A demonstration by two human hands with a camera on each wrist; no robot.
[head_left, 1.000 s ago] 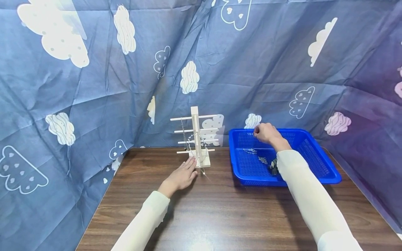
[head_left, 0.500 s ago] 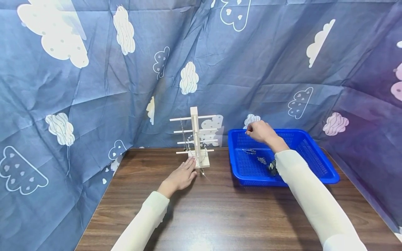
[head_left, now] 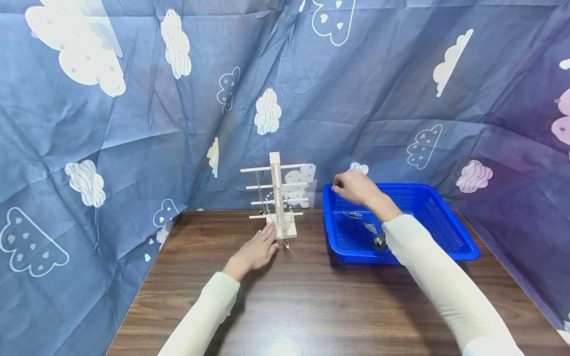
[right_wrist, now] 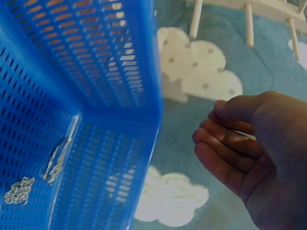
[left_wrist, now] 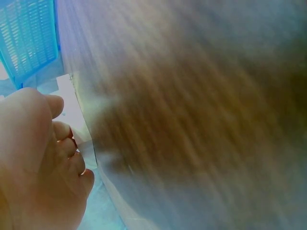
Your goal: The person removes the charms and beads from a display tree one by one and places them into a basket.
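My left hand point(head_left: 255, 251) lies with straight fingers on the base point(head_left: 290, 228) of a pale wooden jewelry stand point(head_left: 275, 173). Several thin chains point(head_left: 260, 184) hang from its crossbars. Over the left rim of a blue plastic basket point(head_left: 352, 258) is my right hand point(head_left: 356, 188), its fingers bent and the thumb close to the index finger. In the right wrist view, that hand point(right_wrist: 268, 153) shows no object among its fingers; I cannot tell whether something thin is pinched there. Two silvery chains point(right_wrist: 19, 190) lie inside the basket.
The basket stands at the back right of the brown wooden table point(head_left: 311, 301). A blue cloth point(head_left: 356, 89) with white cloud prints hangs behind it. A small dark device point(head_left: 380, 241) shows beside the right cuff, overlapping the basket.
My right hand has moved left, from above the basket's inside to over its left rim, toward the stand. The left hand has stayed on the base.
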